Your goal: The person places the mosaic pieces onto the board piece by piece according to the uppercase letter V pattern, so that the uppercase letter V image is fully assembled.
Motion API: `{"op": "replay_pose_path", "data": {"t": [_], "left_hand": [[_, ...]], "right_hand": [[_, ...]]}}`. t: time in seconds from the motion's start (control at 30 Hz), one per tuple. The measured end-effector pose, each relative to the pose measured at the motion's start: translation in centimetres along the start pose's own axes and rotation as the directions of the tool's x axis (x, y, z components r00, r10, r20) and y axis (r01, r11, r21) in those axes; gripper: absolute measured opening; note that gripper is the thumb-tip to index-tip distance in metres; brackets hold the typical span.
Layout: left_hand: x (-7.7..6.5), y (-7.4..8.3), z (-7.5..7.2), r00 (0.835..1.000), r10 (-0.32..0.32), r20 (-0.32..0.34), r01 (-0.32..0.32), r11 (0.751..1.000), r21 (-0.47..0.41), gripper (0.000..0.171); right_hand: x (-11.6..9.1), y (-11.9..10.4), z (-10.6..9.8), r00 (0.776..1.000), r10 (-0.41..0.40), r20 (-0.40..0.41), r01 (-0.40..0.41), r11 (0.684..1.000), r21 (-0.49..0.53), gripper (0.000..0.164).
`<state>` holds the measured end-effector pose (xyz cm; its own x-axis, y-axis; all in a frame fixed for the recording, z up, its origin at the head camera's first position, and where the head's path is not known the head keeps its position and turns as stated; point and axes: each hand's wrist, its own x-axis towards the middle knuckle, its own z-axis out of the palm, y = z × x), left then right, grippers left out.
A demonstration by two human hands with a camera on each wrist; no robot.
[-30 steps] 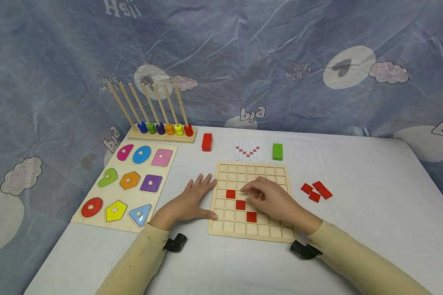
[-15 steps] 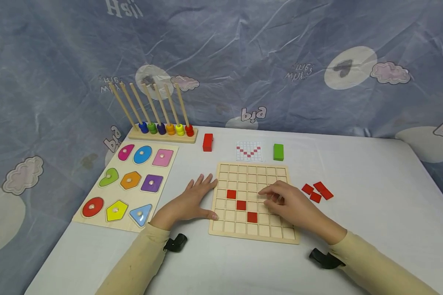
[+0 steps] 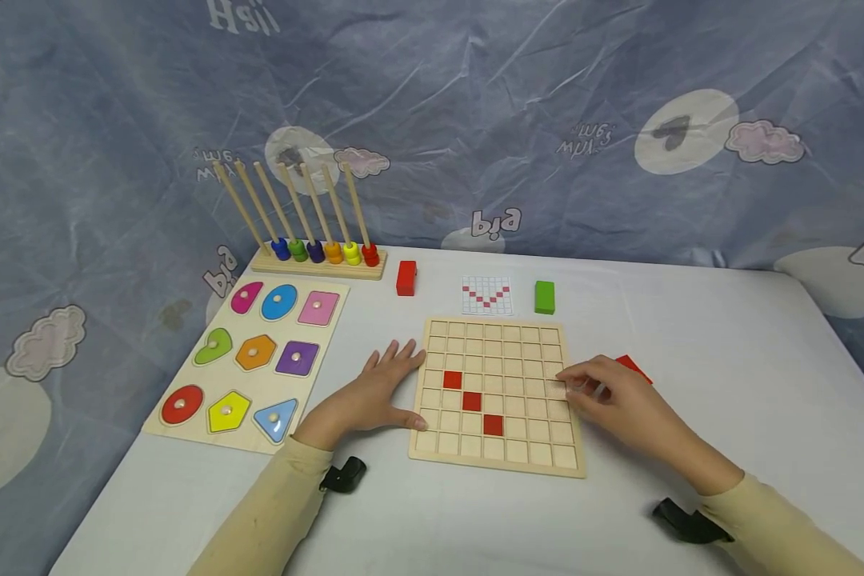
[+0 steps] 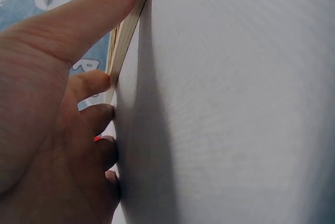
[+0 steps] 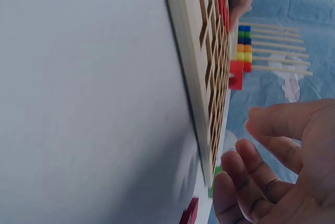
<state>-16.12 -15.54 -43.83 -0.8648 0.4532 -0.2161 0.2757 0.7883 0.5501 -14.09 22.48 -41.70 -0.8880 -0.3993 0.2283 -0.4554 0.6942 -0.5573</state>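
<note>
My left hand [image 3: 370,392] lies spread at the left side of a wooden grid board [image 3: 576,432], its thumb resting on the board's edge. In the left wrist view the thumb [image 4: 99,12] and fingertips sit along the board's side. Three red square tiles lie in a diagonal on the grid; the lowest red tile [image 3: 493,425] is near the middle. My right hand [image 3: 622,404] hovers over the board's right edge, fingers loosely bent, with nothing showing between them. Just beyond it a loose red tile [image 3: 632,367] shows; the hand hides the other loose tiles.
A pattern card [image 3: 486,295] lies behind the board, between a red block [image 3: 406,278] and a green block [image 3: 544,297]. At left are a shape puzzle board [image 3: 245,384] and a peg rack [image 3: 317,266] with coloured rings. A patterned cloth [image 3: 432,120] hangs behind the table.
My right hand has moved right, from over the middle of the grid to its right edge, and now covers some loose red tiles. My left hand and the tiles on the grid stay put.
</note>
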Motion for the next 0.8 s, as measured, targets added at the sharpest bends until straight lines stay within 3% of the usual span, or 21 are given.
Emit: {"op": "replay_pose_path", "data": {"t": [0.23,0.57,0.8], "left_hand": [[0.0,0.0,0.0,1.000,0.002,-0.002,-0.002,1.000,0.003,0.112],[-0.1,-0.1,0.1,1.000,0.005,0.000,-0.005,1.000,-0.010,0.112],[-0.1,0.0,0.0,1.000,0.013,0.000,-0.013,1.000,-0.010,0.111]], "right_hand": [[-1.3,2.0,-1.4,0.998,0.004,-0.062,-0.006,1.000,-0.025,0.028],[-2.2,4.9,-2.6,0.987,0.157,-0.046,-0.160,0.983,-0.089,0.032],[-2.3,5.7,-2.7,0.981,0.187,-0.054,-0.193,0.974,-0.122,0.033]]}}
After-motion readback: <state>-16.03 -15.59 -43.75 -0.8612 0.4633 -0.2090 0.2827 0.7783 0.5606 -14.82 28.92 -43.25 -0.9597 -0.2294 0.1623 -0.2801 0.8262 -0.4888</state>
